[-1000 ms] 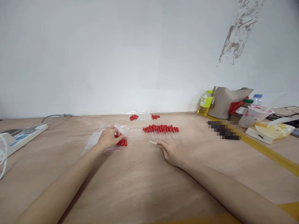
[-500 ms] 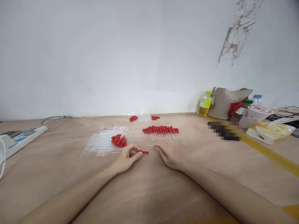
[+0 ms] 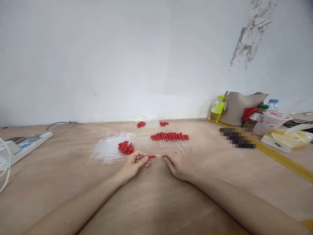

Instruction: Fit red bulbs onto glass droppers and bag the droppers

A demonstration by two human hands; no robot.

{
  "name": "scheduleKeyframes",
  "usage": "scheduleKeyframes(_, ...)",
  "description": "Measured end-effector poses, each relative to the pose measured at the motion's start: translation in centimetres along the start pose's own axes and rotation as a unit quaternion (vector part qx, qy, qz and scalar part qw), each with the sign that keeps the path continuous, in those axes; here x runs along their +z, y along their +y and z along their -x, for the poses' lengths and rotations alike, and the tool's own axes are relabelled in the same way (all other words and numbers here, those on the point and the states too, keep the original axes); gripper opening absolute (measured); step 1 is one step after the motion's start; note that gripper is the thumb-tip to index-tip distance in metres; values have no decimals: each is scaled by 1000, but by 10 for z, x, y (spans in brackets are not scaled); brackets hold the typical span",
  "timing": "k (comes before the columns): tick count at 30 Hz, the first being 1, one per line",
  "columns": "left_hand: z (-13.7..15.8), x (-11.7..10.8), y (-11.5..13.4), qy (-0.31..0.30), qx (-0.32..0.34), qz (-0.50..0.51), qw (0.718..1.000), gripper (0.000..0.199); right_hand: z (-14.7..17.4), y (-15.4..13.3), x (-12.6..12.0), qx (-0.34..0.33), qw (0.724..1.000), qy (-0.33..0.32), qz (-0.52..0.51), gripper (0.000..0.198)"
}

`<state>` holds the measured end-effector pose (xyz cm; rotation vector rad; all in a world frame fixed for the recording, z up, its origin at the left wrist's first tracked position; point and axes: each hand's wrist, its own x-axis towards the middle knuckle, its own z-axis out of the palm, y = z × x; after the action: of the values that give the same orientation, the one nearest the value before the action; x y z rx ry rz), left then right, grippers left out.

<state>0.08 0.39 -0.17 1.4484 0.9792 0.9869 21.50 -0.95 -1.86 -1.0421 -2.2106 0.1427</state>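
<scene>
My left hand (image 3: 137, 164) is closed on a red rubber dropper bulb (image 3: 152, 157), its narrow open end pointing right. Between the thumb and fingers of my right hand (image 3: 178, 164) is a thin clear dropper tube (image 3: 158, 155), its tip pointing left at the bulb's mouth. The tip and the mouth are very close; whether they touch I cannot tell. Just behind my left hand lies a pile of loose red bulbs (image 3: 125, 148) on clear plastic bags (image 3: 102, 148). Bare clear tubes (image 3: 142, 143) lie side by side beyond. Right of them stretches a row of red-bulbed droppers (image 3: 171, 136).
Two small bagged groups of red bulbs (image 3: 141, 124) lie by the wall. A power strip (image 3: 29, 148) with cables is at left. At right stand a yellow drink bottle (image 3: 216, 109), a grey bag (image 3: 234, 109) and a lidded cup (image 3: 270, 124), near yellow tape (image 3: 281, 160).
The clear tube in my right hand has come into line with the red bulb in my left, and the gap between them has shrunk. The view has shifted slightly.
</scene>
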Motion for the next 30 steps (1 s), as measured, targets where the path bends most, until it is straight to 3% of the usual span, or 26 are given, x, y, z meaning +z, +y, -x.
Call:
scheduleKeyframes(8,-3,4,-2,-3,-83,116,990,21,0,-1,2,-6,1000,30,2,23)
scheduleKeyframes(16,-2,4,-1,-14,-80,118,990,25,0,1,2,-20,999,29,7,24)
scheduleKeyframes(24,-1,5,-9,-25,23,-57,998,34,1,-1,4,-26,999,-4,-19,25)
scheduleKeyframes(30,-1,5,-11,-38,84,-94,991,33,-2,-4,2,-39,998,-29,-37,24)
